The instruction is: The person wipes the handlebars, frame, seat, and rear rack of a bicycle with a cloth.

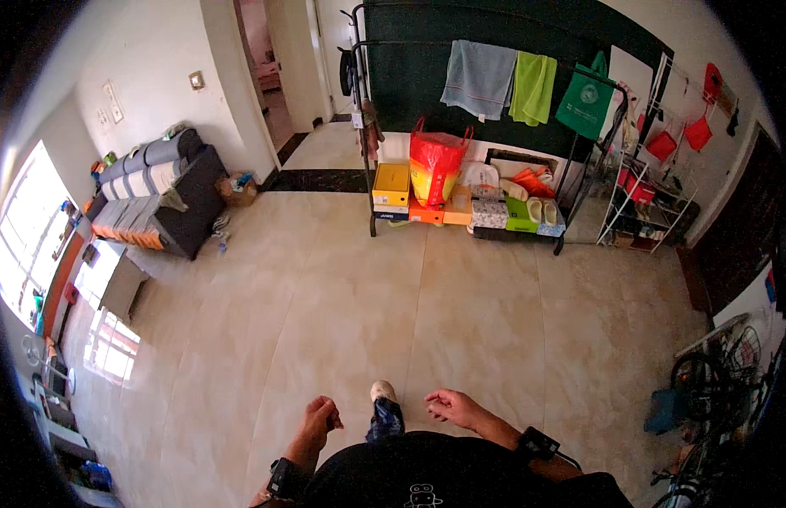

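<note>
My left hand (321,414) hangs in the air over the floor, its fingers curled in with nothing seen in them. To its right, my right hand (451,407) is also in the air, loosely bent, its fingertips a little apart and nothing held. Between the two, one shoe (382,390) and a dark blue trouser leg (385,418) reach forward on the tiles. A black device is strapped to each wrist. Neither hand touches any object; beneath both is the glossy beige tile floor (351,296).
Ahead, a black rack (372,152) holds towels, a green bag, a red bag (434,165) and shoe boxes. A white shelf (651,190) stands right of it. At far left are a grey sofa (198,186) and low table (113,284); a bicycle (706,381) is lower right.
</note>
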A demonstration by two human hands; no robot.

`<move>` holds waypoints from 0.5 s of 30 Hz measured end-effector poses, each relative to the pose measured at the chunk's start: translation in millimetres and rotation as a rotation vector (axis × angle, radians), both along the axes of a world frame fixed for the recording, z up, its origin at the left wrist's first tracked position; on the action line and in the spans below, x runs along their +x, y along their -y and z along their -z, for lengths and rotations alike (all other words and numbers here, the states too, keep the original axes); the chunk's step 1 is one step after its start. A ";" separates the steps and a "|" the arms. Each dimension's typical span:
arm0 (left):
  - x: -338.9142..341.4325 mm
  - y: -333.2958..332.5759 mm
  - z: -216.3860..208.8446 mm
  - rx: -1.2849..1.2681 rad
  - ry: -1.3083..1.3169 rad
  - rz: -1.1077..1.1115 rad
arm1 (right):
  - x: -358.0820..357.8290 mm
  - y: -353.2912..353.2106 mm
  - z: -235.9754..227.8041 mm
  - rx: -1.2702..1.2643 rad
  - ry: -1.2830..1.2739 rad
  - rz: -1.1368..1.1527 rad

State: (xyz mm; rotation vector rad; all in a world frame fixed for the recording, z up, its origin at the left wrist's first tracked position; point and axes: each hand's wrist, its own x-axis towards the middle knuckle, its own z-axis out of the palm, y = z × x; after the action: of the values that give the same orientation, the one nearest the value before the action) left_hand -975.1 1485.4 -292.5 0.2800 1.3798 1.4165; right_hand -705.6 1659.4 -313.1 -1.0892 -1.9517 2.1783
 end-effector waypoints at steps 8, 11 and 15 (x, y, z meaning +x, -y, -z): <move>-132.2 -176.2 -2.9 -0.031 0.019 0.122 | -90.5 -129.3 -18.8 0.119 -0.007 0.139; -158.4 -240.2 -26.2 0.031 -0.013 0.194 | -111.2 -160.4 -24.3 0.129 0.001 0.193; -188.0 -312.0 -35.7 0.032 -0.001 0.261 | -123.5 -213.3 -3.8 0.085 0.054 0.202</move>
State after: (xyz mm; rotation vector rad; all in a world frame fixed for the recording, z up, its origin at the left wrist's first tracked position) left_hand -1163.1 1797.5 -256.8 0.4638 1.2718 1.2222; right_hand -829.1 1872.7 -309.3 -1.2823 -1.8437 1.9654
